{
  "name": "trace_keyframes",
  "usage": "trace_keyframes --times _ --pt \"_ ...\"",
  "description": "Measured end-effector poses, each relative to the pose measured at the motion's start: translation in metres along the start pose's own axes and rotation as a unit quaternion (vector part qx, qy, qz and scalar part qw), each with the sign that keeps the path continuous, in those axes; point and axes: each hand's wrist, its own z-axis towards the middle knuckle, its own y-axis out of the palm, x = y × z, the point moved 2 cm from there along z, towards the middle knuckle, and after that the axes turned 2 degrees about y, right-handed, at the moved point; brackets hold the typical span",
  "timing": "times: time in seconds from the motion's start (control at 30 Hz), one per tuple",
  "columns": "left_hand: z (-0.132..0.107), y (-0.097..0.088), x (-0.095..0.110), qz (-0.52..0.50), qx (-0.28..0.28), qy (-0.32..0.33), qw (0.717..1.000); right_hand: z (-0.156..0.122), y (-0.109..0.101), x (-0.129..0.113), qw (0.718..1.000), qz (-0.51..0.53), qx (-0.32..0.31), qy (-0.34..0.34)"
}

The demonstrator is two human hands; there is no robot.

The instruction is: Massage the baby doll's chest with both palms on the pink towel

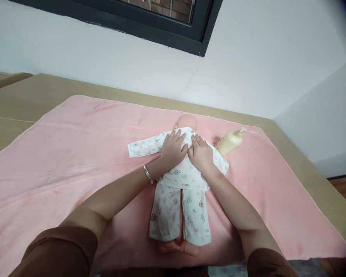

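Note:
A baby doll (pixel 187 177) in a white printed top and trousers lies face down, its bald head (pixel 187 121) toward the wall and its bare feet toward me. My left hand (pixel 173 149) rests flat on the left side of the doll's upper back, fingers stretched out. On the right side of the back lies my right hand (pixel 201 153), also flat, its thumb close to the left thumb. Neither hand grips anything. A silver bangle (pixel 148 174) circles my left wrist. The doll's left-hand sleeve (pixel 145 146) stretches out sideways on the blanket.
Under the doll a pink blanket (pixel 98 127) covers much of the wooden table (pixel 54 86). A pale yellow pump bottle (pixel 230 142) lies on its side by the doll's right-hand sleeve. Behind the table rise a white wall (pixel 233 77) and a dark window frame (pixel 150 29).

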Motion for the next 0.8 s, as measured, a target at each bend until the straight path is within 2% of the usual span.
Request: trace_keyframes --times 0.17,0.37,0.53,0.57,0.7,0.73,0.8 --pt "0.001 0.0 0.001 -0.004 -0.003 -0.013 1.0 -0.001 0.0 -0.001 1.0 -0.002 0.002 -0.001" --pt "-0.002 -0.002 0.001 -0.015 0.008 -0.002 1.0 0.002 -0.007 0.002 0.998 0.045 -0.005 0.033" --pt "-0.005 -0.001 -0.004 -0.042 0.04 -0.008 0.998 0.003 -0.017 0.003 0.995 0.067 0.068 0.036" --pt "-0.005 0.0 -0.005 -0.046 0.044 -0.01 0.998 0.003 -0.016 0.002 0.995 0.073 0.064 0.022" --pt "-0.006 0.001 -0.006 -0.057 0.054 -0.013 0.997 0.001 -0.005 -0.005 0.993 0.11 -0.032 -0.028" --pt "-0.006 0.001 -0.006 -0.06 0.057 -0.013 0.997 0.0 -0.004 -0.005 0.992 0.115 -0.032 -0.026" --pt "-0.006 0.002 -0.006 -0.064 0.063 -0.011 0.996 -0.001 -0.005 -0.006 0.993 0.121 0.008 -0.011"
